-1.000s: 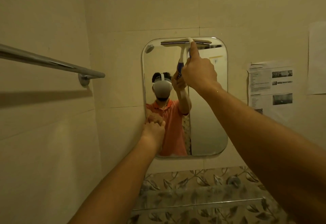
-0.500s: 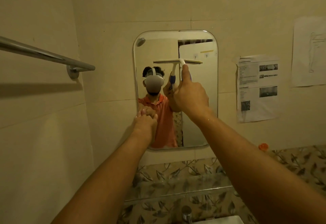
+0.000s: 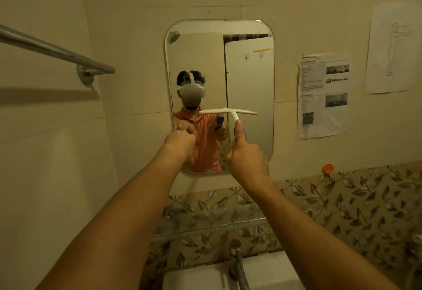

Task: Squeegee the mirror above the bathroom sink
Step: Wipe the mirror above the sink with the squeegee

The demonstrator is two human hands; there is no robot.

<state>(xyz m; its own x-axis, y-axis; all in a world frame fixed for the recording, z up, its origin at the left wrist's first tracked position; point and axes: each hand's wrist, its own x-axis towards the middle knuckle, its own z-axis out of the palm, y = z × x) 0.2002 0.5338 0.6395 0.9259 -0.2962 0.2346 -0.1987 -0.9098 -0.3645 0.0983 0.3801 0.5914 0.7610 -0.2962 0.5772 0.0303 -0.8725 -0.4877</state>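
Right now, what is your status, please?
Right hand grips squeegee, blade on mirror mid-height. Left hand curled against its left edge. No obstruction seen.

towel bar on left wall, printed sheet, sketch, orange hook, tap

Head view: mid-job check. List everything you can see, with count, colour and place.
mirror: 1, silver, wall centre
squeegee: 1, white with blue handle, across the mirror's middle
towel bar: 1, chrome, left wall
printed sheet: 1, white, right of mirror
drawing: 1, white sheet, far right wall
hook: 1, orange, below printed sheet
leaf tiles: one band, grey-brown, under mirror
tap: 1, chrome, bottom centre
sink: 1, white, bottom edge
left hand: 1, bare, fisted at mirror's lower left edge
right hand: 1, bare, grips squeegee handle
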